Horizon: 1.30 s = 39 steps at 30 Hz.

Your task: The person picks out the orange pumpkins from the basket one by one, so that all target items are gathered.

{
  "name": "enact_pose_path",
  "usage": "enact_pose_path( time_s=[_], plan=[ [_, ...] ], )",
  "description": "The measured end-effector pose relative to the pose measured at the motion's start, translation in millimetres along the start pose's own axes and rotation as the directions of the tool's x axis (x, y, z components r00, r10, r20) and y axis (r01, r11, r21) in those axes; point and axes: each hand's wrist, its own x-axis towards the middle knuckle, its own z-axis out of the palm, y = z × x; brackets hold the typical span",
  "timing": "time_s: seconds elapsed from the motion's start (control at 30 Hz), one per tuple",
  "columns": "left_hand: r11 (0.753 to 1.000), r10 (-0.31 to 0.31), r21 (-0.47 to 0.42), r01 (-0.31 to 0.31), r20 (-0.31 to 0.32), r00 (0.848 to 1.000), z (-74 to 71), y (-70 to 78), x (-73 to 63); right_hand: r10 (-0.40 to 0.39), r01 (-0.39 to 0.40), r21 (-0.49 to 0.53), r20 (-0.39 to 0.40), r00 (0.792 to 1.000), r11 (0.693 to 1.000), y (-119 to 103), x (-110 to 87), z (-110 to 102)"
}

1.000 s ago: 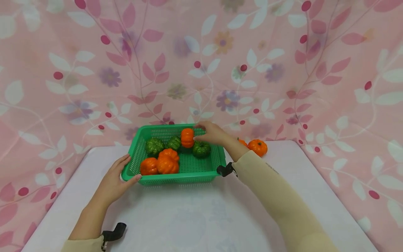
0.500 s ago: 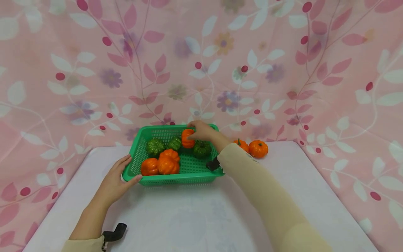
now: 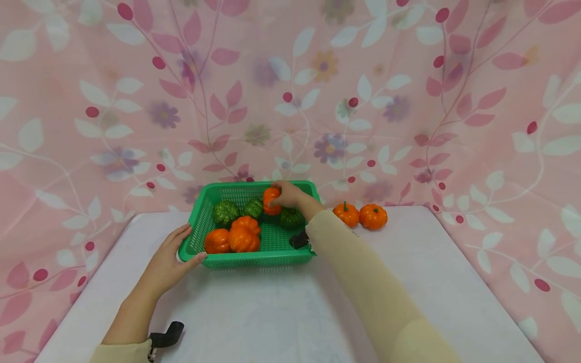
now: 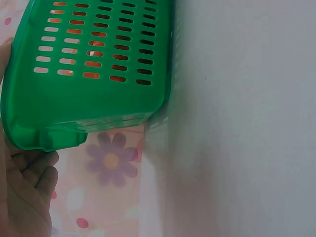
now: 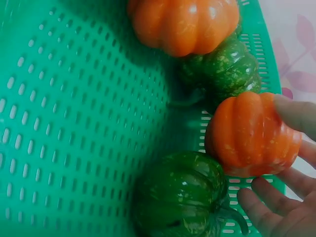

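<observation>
A green plastic basket [image 3: 263,258] with slotted walls stands on the table. My left hand [image 3: 165,264] holds its near left corner, thumb at the front rim and fingers along the left side. Over the far wall, my right hand [image 3: 292,195] holds a small orange pumpkin [image 5: 254,136] between thumb and fingers. This pumpkin is inside the basket, between a dark green pumpkin [image 5: 180,195] and a speckled green one [image 5: 224,74]. Another green pumpkin [image 3: 225,213] lies at the left. Several orange pumpkins [image 3: 245,238] are grouped at the front left inside the basket.
Two more orange pumpkins, one with an upright green stem [image 3: 346,216] and one beside it [image 3: 373,217], sit on the white-covered table [image 3: 281,312] right of the basket. A pink floral cloth [image 3: 290,126] hangs close behind the basket.
My right hand has moved left and slightly down, closing its fingers round the orange pumpkin at the far wall. My left hand stays at the basket corner.
</observation>
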Motion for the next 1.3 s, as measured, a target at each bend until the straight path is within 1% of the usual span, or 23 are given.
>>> enact_pose_path(
  time_s=[0.17, 0.3, 0.47, 0.67, 0.83, 1.0, 1.13, 1.3],
  plan=[
    [1.000, 0.017, 0.003, -0.017, -0.009, 1.000, 1.6, -1.5, 0.8, 0.023, -0.024, -0.043, -0.033, 0.999, 0.999, 0, 0.3, 3],
    [1.000, 0.014, 0.003, -0.013, -0.005, 1.000, 1.5, -1.7, 0.8, 0.027, -0.029, -0.065, -0.033, 0.999, 0.997, 1, 0.7, 2],
    [1.000, 0.008, 0.003, -0.008, -0.001, 1.000, 0.6, -0.7, 1.1, 0.016, -0.017, -0.022, -0.034, 0.999, 1.000, 0, -0.7, -4],
    [1.000, 0.002, 0.002, -0.002, 0.001, 1.000, -0.6, 0.1, 0.2, -0.039, 0.039, 0.010, -0.057, 0.998, 0.999, -11, -12.0, -20],
    [1.000, -0.009, 0.005, 0.009, 0.012, 1.000, -0.4, -0.2, 0.0, -0.073, 0.077, 0.043, -0.088, 0.993, 0.996, -19, -26.8, -35],
    [1.000, -0.005, 0.005, 0.005, 0.012, 1.000, 0.5, -0.5, -0.2, -0.108, 0.115, 0.055, -0.109, 0.988, 0.992, -24, -48.5, -54],
    [1.000, -0.002, 0.002, 0.002, 0.008, 1.000, -0.4, -0.1, -0.9, -0.105, 0.114, 0.058, -0.147, 0.984, 0.992, -23, -68.8, -70],
    [1.000, -0.001, 0.004, 0.001, 0.003, 1.000, -1.4, 0.5, -0.7, -0.078, 0.095, 0.081, -0.194, 0.978, 0.992, -18, -95.6, -89]
  ],
)
